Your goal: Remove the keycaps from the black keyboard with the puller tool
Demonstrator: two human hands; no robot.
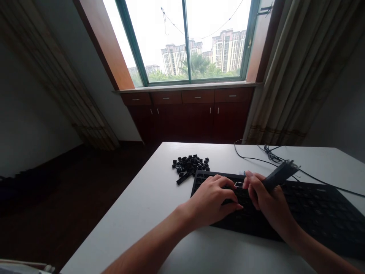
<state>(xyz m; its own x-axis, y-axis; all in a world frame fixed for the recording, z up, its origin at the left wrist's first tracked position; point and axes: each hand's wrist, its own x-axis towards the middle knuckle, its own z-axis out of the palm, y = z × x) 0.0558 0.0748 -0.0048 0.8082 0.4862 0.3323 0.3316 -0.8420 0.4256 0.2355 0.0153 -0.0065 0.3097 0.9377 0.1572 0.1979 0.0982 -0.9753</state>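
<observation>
A black keyboard (316, 201) lies on the white table, with many of its keys lost in shadow. My left hand (213, 198) rests over its left part, fingers bent and apart, thumb separate, fingertips on or just above the keys. Wrapped around a dark-handled cleaning tool (278, 177) is my right hand (266, 196); pale bristles or wires stick out of the tool's upper end. A small pale-edged rectangular piece (238, 185) shows between my two hands; I cannot tell whether either hand grips it. Behind the left hand is a pile of loose black keycaps (189, 165), including a long one.
A black cable (269, 154) lies coiled behind the keyboard and trails right across the white table (137, 213). Past the table's far edge stands a dark red cabinet (185, 121) below a window. Curtains (273, 95) hang on both sides.
</observation>
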